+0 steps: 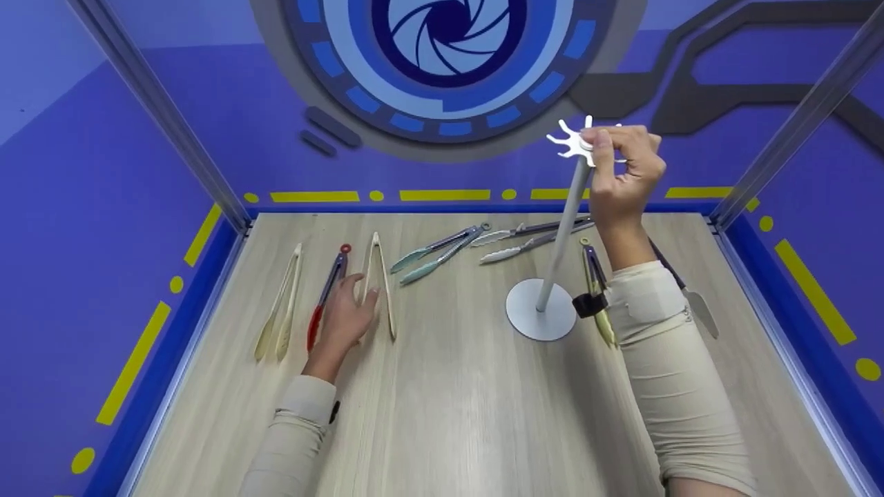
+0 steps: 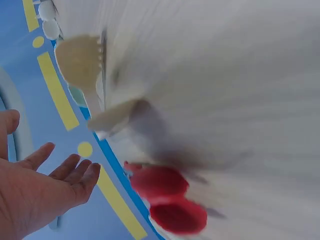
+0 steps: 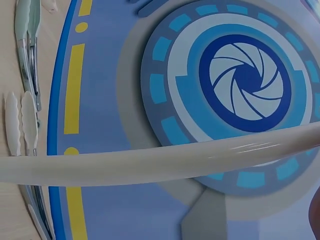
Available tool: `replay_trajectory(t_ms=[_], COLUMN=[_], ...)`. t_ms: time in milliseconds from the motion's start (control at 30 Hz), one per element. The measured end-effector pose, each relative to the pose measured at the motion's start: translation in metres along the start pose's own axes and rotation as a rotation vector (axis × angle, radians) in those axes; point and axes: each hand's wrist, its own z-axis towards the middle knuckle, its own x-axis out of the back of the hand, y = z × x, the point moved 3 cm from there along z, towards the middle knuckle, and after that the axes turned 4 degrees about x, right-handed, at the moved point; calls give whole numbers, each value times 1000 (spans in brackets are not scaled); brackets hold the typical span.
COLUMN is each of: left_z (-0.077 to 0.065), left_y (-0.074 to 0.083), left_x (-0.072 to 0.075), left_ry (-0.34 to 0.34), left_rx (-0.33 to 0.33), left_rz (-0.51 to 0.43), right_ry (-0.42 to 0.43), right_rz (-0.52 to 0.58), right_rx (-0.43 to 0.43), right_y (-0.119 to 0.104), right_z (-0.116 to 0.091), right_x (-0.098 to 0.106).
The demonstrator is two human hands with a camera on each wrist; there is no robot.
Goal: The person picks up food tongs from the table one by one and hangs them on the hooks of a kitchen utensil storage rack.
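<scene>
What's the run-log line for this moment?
right hand: pinches stand at pronged top | left hand: holds nothing, near red tongs | teal tongs: on table

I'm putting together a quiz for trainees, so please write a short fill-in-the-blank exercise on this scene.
1. The right hand holds the stand at its ____ (top or bottom).
2. The stand's base is ____ (round or square).
3. The tongs just left of the left hand have ____-coloured tips.
4. The teal tongs lie to the stand's ____ (left or right).

Missing words: top; round; red; left.
</scene>
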Motion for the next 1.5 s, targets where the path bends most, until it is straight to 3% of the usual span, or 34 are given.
replay_trajectory(t_ms=[300, 500, 800, 933, 1100, 1500], left_z=[20, 28, 37, 42, 45, 46], left_y=[-26, -54, -83, -95, -110, -118], left_x=[36, 47, 61, 67, 71, 69], left_ry=[153, 232, 337, 305, 257, 166], left_rx=[38, 116, 166, 225, 234, 306], left_rz=[62, 106, 293, 380, 451, 422], right_ry=[70, 96, 120, 129, 133, 150], right_rz=[-21, 34, 54, 54, 53, 46], right_rx=[25, 7, 1, 1, 10, 14], right_y=[2, 4, 9, 9, 10, 10], right_z=[-1, -3, -7, -8, -8, -10], right_x=[-6, -7, -10, -9, -11, -11])
